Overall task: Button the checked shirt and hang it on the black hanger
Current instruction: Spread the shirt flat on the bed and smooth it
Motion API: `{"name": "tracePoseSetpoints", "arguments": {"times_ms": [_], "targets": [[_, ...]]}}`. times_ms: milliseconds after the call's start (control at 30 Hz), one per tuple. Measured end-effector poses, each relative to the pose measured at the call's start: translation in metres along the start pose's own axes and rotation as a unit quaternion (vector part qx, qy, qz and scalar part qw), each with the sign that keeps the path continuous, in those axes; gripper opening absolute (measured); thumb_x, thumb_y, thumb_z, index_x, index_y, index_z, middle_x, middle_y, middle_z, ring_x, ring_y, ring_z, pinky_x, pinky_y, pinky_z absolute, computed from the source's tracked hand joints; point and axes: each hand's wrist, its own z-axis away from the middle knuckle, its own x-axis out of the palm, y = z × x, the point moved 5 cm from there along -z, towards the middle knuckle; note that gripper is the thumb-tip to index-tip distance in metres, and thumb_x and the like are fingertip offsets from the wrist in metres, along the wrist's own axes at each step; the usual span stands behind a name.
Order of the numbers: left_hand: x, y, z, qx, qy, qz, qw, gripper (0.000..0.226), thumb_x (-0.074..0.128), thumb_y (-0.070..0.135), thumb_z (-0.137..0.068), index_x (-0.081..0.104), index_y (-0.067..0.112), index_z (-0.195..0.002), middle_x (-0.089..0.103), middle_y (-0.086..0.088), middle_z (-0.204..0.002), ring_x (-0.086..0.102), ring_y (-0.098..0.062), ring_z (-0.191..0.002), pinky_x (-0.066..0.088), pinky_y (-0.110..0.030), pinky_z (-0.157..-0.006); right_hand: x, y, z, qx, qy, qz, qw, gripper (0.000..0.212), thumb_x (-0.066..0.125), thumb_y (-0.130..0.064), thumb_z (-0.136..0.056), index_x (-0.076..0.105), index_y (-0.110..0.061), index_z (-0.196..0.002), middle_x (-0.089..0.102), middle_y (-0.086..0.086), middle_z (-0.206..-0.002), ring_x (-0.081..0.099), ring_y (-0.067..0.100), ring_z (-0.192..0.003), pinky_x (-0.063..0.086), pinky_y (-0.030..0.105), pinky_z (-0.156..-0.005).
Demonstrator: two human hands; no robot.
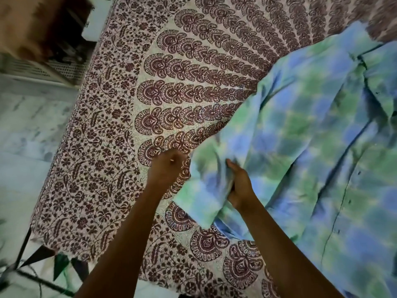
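Observation:
The checked shirt (311, 130), in blue and green squares, lies spread over the right side of a bed, its collar toward the far right. Its front placket with small dark buttons runs down the right part. My right hand (238, 186) grips the cuff end of the near sleeve, fingers folded into the cloth. Just left of that sleeve end, my left hand (166, 166) hovers over the bedsheet with its fingers curled, and nothing shows in it. No black hanger is in view.
The bed is covered by a white sheet with a dark maroon paisley print (150, 93). Its left edge drops to a pale marble floor (28, 130). A brown cabinet (36, 24) stands at the far left. Dark rods and cables (32, 274) lie at the bottom left.

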Motion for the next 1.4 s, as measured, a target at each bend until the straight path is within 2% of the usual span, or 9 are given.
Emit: {"name": "tracePoseSetpoints", "arguments": {"times_ms": [133,300,433,533,700,900,1000,1167,1400], "targets": [[0.024,-0.038,0.006,-0.16,-0.141,0.145,0.966,0.036,0.05,0.056,-0.087,0.054,0.03,-0.112,0.06,-0.003,-0.114,0.055,-0.018,-0.099,0.044,-0.045,-0.097,0.007,-0.007,0.006,-0.014,-0.022,-0.061,0.998,0.028,0.051,-0.023,-0.089,0.076,-0.011,-0.087,0.074,0.009,-0.085,0.071,0.022,-0.077,0.058,0.032,-0.07],[0.047,-0.021,0.03,-0.13,-0.211,0.268,0.931,0.045,0.029,0.037,-0.099,0.03,0.023,-0.142,0.035,-0.005,-0.145,0.037,-0.021,-0.125,0.035,-0.029,-0.1,0.017,-0.004,0.005,-0.031,-0.024,-0.063,0.997,0.046,0.042,-0.035,-0.091,0.054,-0.007,-0.126,0.068,0.015,-0.109,0.065,0.029,-0.1,0.054,0.042,-0.087],[0.04,-0.036,0.037,-0.091,-0.256,0.278,0.921,0.037,0.054,0.031,-0.088,0.053,0.018,-0.123,0.062,0.004,-0.116,0.057,-0.013,-0.107,0.039,-0.041,-0.103,0.031,0.001,0.005,-0.043,-0.045,-0.002,0.998,0.069,0.056,-0.046,-0.081,0.042,-0.009,-0.137,0.042,0.021,-0.141,0.041,0.037,-0.13,0.028,0.053,-0.111],[0.015,-0.048,0.024,-0.103,-0.199,0.291,0.93,0.015,0.054,0.029,-0.09,0.063,0.02,-0.099,0.069,-0.002,-0.095,0.065,-0.02,-0.088,0.049,-0.029,-0.075,0.032,0.01,0.005,-0.055,-0.018,0.101,0.993,0.04,0.056,-0.041,-0.082,0.063,-0.021,-0.116,0.062,0.012,-0.122,0.06,0.027,-0.11,0.037,0.05,-0.104],[-0.03,-0.07,-0.007,-0.051,-0.114,0.142,0.982,0.027,0.06,0.036,-0.086,0.061,0.01,-0.092,0.065,-0.01,-0.083,0.064,-0.029,-0.074,0.055,-0.034,-0.069,0.042,0.065,0.009,0.013,0.011,0.358,0.934,0.025,0.065,-0.035,-0.082,0.068,-0.021,-0.103,0.069,-0.006,-0.104,0.064,0.016,-0.097,0.051,0.032,-0.089],[-0.068,-0.091,-0.022,-0.075,-0.202,0.201,0.956,0.028,0.064,0.027,-0.083,0.063,0.004,-0.098,0.069,-0.013,-0.091,0.066,-0.031,-0.085,0.055,-0.038,-0.074,0.08,0.118,-0.017,0.047,0.028,0.157,0.986,0.016,0.056,-0.007,-0.088,0.057,-0.012,-0.102,0.07,-0.002,-0.081,0.066,0.009,-0.069,0.056,0.027,-0.066],[-0.084,-0.105,-0.033,-0.094,-0.244,0.288,0.921,0.023,0.069,0.018,-0.078,0.06,0.011,-0.098,0.069,-0.003,-0.089,0.066,-0.021,-0.084,0.054,-0.033,-0.071,0.105,0.121,-0.033,0.008,0.0,0.079,0.997,0.045,0.062,-0.005,-0.074,0.051,-0.016,-0.116,0.066,0.003,-0.097,0.064,0.018,-0.085,0.056,0.026,-0.06],[-0.125,-0.121,-0.065,-0.101,-0.057,0.371,0.921,0.026,0.072,0.014,-0.074,0.055,0.012,-0.094,0.065,-0.004,-0.087,0.064,-0.019,-0.076,0.055,-0.029,-0.061,0.137,0.132,-0.062,-0.043,0.027,0.146,0.988,0.026,0.058,-0.002,-0.086,0.054,-0.016,-0.107,0.065,0.003,-0.099,0.062,0.019,-0.091,0.051,0.03,-0.081],[-0.122,-0.169,-0.089,-0.237,0.076,0.414,0.876,0.028,0.063,0.002,-0.083,0.056,0.003,-0.11,0.061,-0.009,-0.104,0.06,-0.026,-0.085,0.054,-0.038,-0.07,0.148,0.151,-0.118,-0.049,0.202,0.278,0.938,0.027,0.07,-0.004,-0.078,0.056,-0.004,-0.102,0.062,0.012,-0.087,0.06,0.02,-0.066,0.046,0.02,-0.048]]}}
